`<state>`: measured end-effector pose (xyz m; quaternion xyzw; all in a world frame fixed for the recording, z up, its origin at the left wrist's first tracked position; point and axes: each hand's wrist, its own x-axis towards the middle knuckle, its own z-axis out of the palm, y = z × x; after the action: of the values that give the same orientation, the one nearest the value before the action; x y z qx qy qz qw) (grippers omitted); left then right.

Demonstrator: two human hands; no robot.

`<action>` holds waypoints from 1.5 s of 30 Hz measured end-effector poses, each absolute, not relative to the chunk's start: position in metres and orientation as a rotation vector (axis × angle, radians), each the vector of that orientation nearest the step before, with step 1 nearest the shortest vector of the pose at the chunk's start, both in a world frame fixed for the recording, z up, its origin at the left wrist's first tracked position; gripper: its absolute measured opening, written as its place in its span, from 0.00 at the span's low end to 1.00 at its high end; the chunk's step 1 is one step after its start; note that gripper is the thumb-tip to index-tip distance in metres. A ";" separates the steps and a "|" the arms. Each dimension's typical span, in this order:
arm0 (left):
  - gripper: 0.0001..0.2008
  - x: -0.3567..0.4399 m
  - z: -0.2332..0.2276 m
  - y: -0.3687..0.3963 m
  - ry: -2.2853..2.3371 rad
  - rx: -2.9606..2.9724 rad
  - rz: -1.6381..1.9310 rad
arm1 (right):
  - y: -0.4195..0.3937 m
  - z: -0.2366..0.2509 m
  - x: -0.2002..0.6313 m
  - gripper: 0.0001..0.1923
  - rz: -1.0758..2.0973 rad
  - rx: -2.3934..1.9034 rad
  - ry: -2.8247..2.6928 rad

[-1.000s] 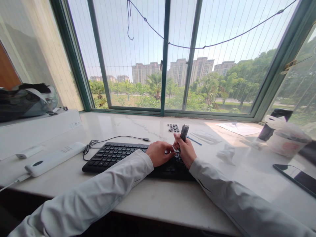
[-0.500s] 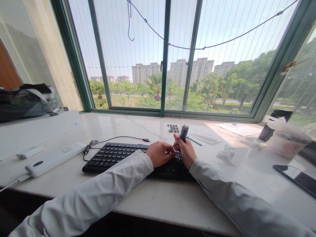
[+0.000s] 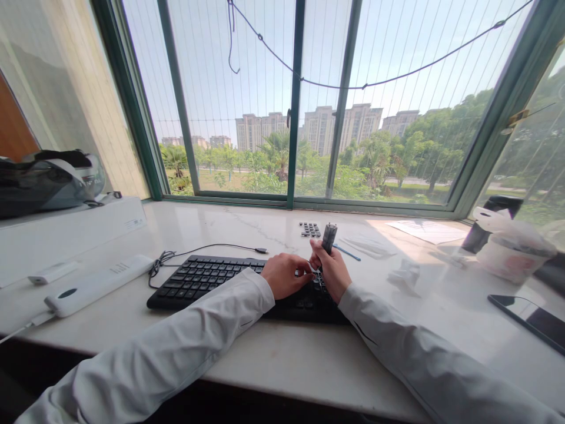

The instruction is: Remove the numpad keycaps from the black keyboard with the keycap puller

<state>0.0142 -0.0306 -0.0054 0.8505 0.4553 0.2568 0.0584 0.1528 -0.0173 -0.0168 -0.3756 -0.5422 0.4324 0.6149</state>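
A black keyboard lies on the white marble sill, its cable looping behind it. My right hand grips a dark cylindrical tool held upright over the keyboard's right end. My left hand rests on the keys beside it, fingers curled toward the tool's lower tip, where a small pale piece shows between the two hands. A cluster of loose black keycaps sits on the sill just behind the hands. The keys under my hands are hidden.
A white power strip and a white box with a dark bag on it are at left. Right side: blue pen, crumpled tissue, paper sheet, plastic cup, dark bottle, phone. Window frame runs behind.
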 end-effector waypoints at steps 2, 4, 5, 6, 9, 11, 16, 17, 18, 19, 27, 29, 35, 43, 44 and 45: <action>0.10 0.014 -0.006 -0.030 1.378 2.575 0.780 | -0.018 -0.016 0.153 0.24 1.000 -0.867 -1.246; 0.10 0.014 -0.007 -0.030 1.373 2.578 0.784 | -0.018 -0.016 0.153 0.24 1.004 -0.868 -1.247; 0.10 0.014 -0.007 -0.030 1.370 2.581 0.787 | -0.018 -0.016 0.153 0.24 1.005 -0.867 -1.249; 0.10 0.014 -0.007 -0.030 1.368 2.584 0.790 | -0.018 -0.016 0.153 0.24 1.006 -0.865 -1.253; 0.10 0.014 -0.006 -0.030 1.374 2.582 0.785 | -0.018 -0.016 0.152 0.24 1.026 -0.845 -1.246; 0.10 0.014 -0.006 -0.030 1.381 2.576 0.777 | -0.018 -0.015 0.152 0.24 1.054 -0.823 -1.221; 0.10 0.014 -0.006 -0.030 1.383 2.578 0.775 | -0.019 -0.012 0.151 0.24 1.107 -0.799 -1.178; 0.10 0.014 -0.006 -0.030 1.380 2.579 0.775 | -0.019 -0.012 0.151 0.24 1.109 -0.799 -1.175; 0.09 0.014 -0.006 -0.030 1.379 2.579 0.775 | -0.019 -0.012 0.151 0.24 1.110 -0.801 -1.174; 0.09 0.014 -0.006 -0.030 1.378 2.579 0.776 | -0.019 -0.012 0.151 0.24 1.108 -0.804 -1.176; 0.10 0.013 -0.007 -0.029 1.360 2.579 0.794 | -0.019 -0.014 0.153 0.24 1.083 -0.824 -1.230; 0.10 0.013 -0.007 -0.029 1.363 2.584 0.792 | -0.018 -0.015 0.153 0.24 1.081 -0.821 -1.237; 0.09 0.013 -0.008 -0.029 1.356 2.583 0.799 | -0.017 -0.016 0.153 0.23 1.086 -0.827 -1.227; 0.10 0.014 -0.008 -0.029 1.354 2.578 0.799 | -0.017 -0.016 0.152 0.24 1.093 -0.820 -1.227; 0.10 0.014 -0.008 -0.029 1.353 2.578 0.798 | -0.017 -0.016 0.152 0.24 1.090 -0.819 -1.227; 0.10 0.014 -0.008 -0.029 1.355 2.577 0.797 | -0.017 -0.016 0.152 0.24 1.089 -0.814 -1.225</action>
<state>0.0137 -0.0286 -0.0079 0.8522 0.4479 0.2635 0.0614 0.1523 -0.0170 -0.0155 -0.3524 -0.5307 0.4718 0.6096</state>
